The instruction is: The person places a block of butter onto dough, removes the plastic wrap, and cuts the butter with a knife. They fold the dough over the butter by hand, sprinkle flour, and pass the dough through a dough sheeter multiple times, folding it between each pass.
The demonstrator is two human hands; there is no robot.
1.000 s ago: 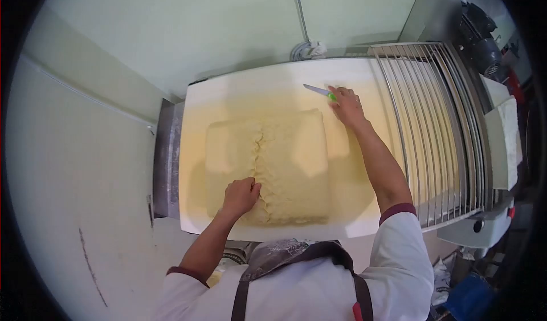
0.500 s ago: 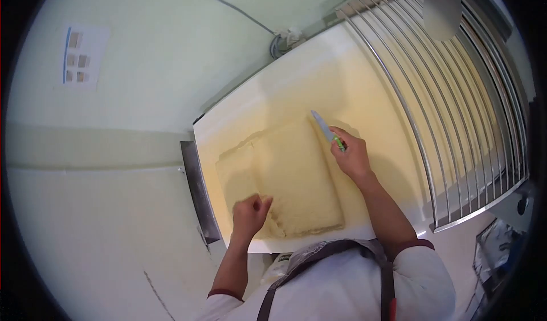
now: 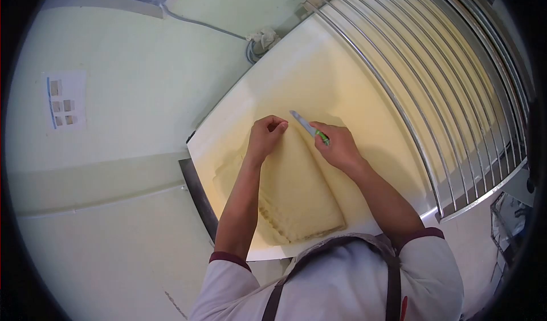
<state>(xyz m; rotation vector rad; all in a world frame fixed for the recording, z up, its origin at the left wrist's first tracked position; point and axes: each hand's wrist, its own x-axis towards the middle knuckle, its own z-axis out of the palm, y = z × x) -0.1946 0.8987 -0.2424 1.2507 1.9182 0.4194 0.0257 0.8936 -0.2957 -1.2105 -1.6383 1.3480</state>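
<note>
A folded slab of pale yellow dough (image 3: 299, 192) lies on the white belt (image 3: 307, 70) of a dough sheeter. My left hand (image 3: 265, 136) rests with curled fingers on the far edge of the dough. My right hand (image 3: 337, 145) grips a small knife (image 3: 307, 126) with a green handle, its blade pointing to the far left, just above the dough's far right corner. The two hands are close together.
A curved metal wire guard (image 3: 433, 87) covers the belt on the right. A pale green wall (image 3: 114, 127) runs along the left, with a small paper sheet (image 3: 64, 100) stuck on it and a grey cable (image 3: 199, 21) leading to the machine.
My left hand has moved from the near edge of the dough to its far edge. My right hand with the knife has shifted slightly left, toward the left hand. The view tilted further.
</note>
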